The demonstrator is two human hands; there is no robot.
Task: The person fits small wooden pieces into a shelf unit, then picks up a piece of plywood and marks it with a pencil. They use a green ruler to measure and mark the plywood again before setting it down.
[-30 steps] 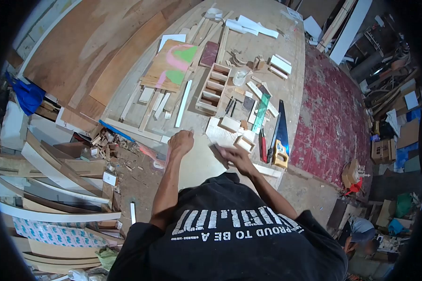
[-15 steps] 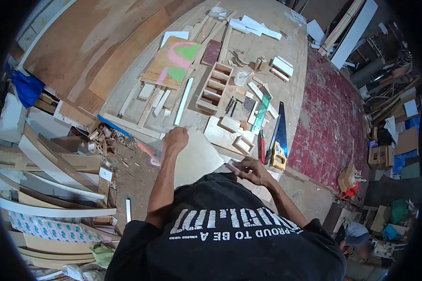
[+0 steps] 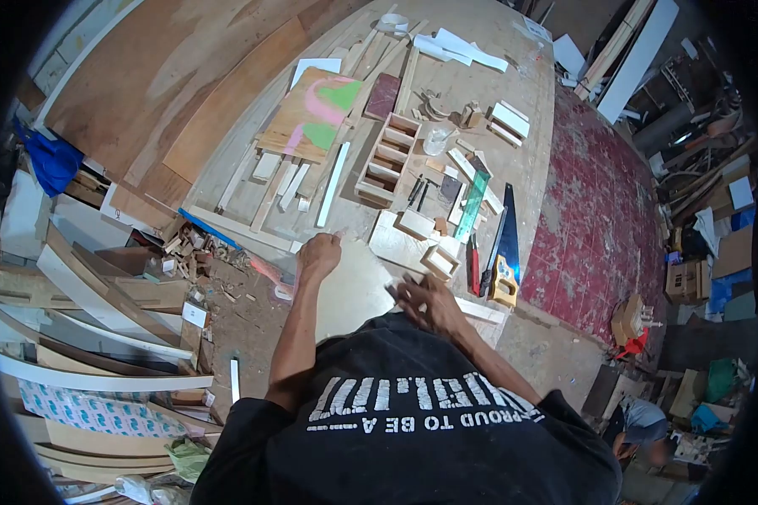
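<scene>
Both my bare arms reach forward past my black shirt (image 3: 446,446), elbows bent and forearms slanting inward toward the pale board (image 3: 354,290). That board lies between my hands at the near end of the workbench (image 3: 480,88), its closer end running behind the shirt. My left hand (image 3: 320,255) is at the far left edge, knuckles up, the fingers folded closed over it; their tips are out of my sight. Just beyond those knuckles lies a narrow white strip (image 3: 333,185).

My right hand (image 3: 429,301) is lower and nearer my chest, above the board's right edge, wrist bent and palm turned inward. Its fingers are bent and loosely parted, pointing left, but blurred; I cannot tell whether they hold anything. Just past them sits a small open wooden box (image 3: 434,266), with a yellow-handled saw (image 3: 505,244) farther right.
</scene>
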